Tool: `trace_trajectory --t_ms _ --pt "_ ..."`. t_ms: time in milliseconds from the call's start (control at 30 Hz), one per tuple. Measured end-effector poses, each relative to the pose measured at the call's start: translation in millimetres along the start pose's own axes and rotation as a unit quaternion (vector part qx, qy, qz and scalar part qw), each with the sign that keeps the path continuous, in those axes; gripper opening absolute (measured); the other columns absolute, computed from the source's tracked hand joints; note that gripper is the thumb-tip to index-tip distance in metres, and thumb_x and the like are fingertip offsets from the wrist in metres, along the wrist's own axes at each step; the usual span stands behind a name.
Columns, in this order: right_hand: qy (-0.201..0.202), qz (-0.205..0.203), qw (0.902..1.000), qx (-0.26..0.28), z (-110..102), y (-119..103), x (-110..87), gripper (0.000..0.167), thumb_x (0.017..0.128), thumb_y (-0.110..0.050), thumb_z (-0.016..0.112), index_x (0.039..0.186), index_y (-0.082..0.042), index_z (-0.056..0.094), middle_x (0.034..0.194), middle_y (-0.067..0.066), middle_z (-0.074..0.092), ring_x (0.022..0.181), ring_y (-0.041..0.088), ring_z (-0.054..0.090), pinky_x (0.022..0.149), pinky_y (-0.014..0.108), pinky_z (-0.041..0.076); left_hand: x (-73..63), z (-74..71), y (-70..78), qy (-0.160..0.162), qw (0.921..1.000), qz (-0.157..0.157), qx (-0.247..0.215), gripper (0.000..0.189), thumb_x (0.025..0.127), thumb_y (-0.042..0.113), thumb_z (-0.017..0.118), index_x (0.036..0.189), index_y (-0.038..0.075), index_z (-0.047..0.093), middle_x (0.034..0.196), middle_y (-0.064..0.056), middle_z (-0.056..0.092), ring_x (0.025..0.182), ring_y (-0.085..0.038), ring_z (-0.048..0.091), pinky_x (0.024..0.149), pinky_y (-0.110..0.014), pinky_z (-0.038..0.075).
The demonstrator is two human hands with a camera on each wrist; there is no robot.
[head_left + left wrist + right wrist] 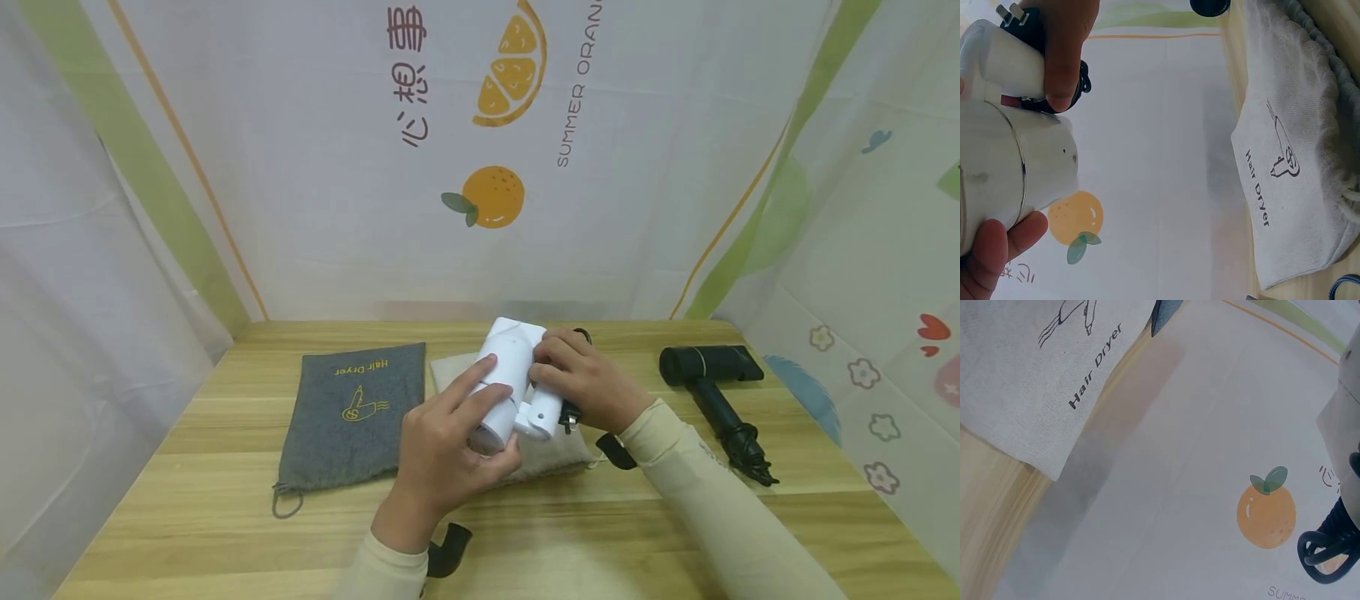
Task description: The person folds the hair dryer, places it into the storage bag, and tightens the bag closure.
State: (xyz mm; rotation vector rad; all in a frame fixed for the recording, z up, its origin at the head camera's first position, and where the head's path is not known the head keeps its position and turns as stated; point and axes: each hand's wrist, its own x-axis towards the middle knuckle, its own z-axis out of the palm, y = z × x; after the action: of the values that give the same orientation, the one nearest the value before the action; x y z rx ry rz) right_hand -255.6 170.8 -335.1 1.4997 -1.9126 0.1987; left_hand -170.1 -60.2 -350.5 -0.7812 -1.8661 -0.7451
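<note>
Both hands hold a white hair dryer (512,354) above a light cloth bag (547,454). My left hand (450,442) curls round the dryer's barrel, thumb below and fingers on top. On the folded handle (544,410), my right hand (585,375) keeps its grip, together with the bundled black cord and its plug (571,418). The left wrist view shows the barrel (1041,147) close up, with the plug prongs (1013,12) beside the handle. In the right wrist view, only the dryer's edge (1341,419) and the cord loops (1329,550) appear.
A grey drawstring bag (352,417) printed "Hair Dryer" lies to the left on the wooden table (202,467). A black hair dryer (708,364) with its cord wrapped lies at the right. White printed curtains (330,167) stand behind and at both sides.
</note>
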Motion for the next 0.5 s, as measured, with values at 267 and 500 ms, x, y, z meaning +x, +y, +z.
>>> trace_trajectory --t_ms 267,500 --pt "0.003 -0.003 1.0000 0.000 0.4 -1.2 2.0 0.053 0.064 0.003 0.085 0.107 -0.008 0.056 0.106 0.010 0.054 0.104 0.031 0.051 0.090 0.043 0.048 0.2 -1.8 -1.1 -0.006 1.0000 0.000 0.001 0.040 0.064 0.026 0.076 0.101 0.013 0.071 0.121 -0.009 0.068 0.065 -0.021 0.067 0.050 -0.030 0.052" --pt "-0.004 0.006 0.9999 -0.010 2.3 -4.6 2.4 0.044 0.071 0.003 0.081 0.105 -0.008 0.056 0.104 0.009 0.054 0.103 0.031 0.053 0.091 0.041 0.048 -0.7 -4.9 -6.5 -0.037 0.9993 -0.005 -0.005 0.041 0.064 0.024 0.077 0.104 0.014 0.071 0.124 -0.008 0.067 0.067 -0.019 0.067 0.051 -0.029 0.051"
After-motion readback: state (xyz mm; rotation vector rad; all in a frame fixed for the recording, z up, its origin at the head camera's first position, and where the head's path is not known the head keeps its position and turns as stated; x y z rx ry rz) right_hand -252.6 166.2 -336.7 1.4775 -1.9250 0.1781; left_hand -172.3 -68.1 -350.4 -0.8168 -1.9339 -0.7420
